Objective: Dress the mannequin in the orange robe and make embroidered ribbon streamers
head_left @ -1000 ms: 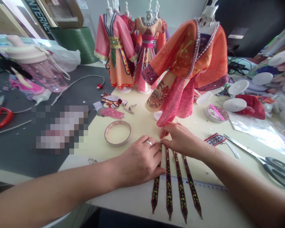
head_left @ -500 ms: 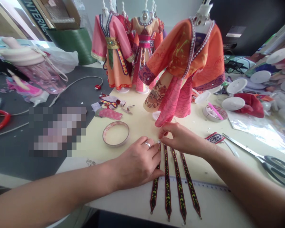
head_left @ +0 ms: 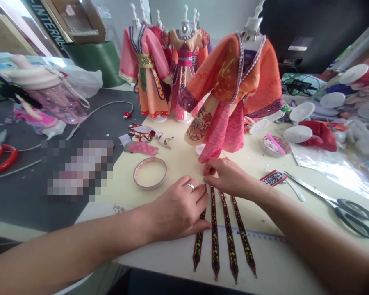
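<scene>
Several narrow dark ribbon strips (head_left: 215, 237) with yellow-green patterns and red edges lie side by side at the table's front, their pointed lower ends carrying tiny metal bits. My left hand (head_left: 181, 209), a ring on one finger, is curled over the upper part of the leftmost ribbon strip (head_left: 198, 250), its thumb resting across it. Close beside it, my right hand (head_left: 224, 176) pinches at that strip's top end with thumb and forefinger. What lies between those fingertips is hidden. A ruler (head_left: 252, 234) lies under the strips. Just behind my right hand stands a doll-sized orange and pink robe (head_left: 233, 90) on a stand.
A tape ring (head_left: 150, 173) and fabric scraps (head_left: 141, 143) lie left of centre. Black-handled scissors (head_left: 335, 200) and a patterned ribbon piece (head_left: 273, 178) are at right. Red-handled scissors (head_left: 3, 157) and a pink cup (head_left: 55, 94) stand left. More dressed stands (head_left: 150, 82) are behind.
The camera view has shifted slightly. My right fingertips have moved closer to my left fingers, covering a small white bit at the strip's top. My left hand stays in place.
</scene>
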{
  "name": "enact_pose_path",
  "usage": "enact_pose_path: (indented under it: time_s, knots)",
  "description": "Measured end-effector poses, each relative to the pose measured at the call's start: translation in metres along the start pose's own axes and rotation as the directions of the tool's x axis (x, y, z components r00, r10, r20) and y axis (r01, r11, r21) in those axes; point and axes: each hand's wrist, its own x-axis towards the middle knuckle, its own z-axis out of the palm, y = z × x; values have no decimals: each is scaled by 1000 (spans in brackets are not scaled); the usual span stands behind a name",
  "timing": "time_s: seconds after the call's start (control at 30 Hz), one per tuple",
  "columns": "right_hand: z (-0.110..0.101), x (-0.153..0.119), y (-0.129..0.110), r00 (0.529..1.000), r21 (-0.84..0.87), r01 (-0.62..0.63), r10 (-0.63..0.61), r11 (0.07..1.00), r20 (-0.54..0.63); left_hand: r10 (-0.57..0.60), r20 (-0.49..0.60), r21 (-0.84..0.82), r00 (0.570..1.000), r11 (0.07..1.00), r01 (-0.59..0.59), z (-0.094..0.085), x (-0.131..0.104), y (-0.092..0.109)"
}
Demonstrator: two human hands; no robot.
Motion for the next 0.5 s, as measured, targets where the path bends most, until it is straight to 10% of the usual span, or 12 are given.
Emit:
enact_pose_path:
  time_s: [0.5]
  knots:
    - [3, -2, 0, 999, -75, 35, -37, 997, -30, -11, 8, -31, 1000, 999, 11, -1, 1, -1]
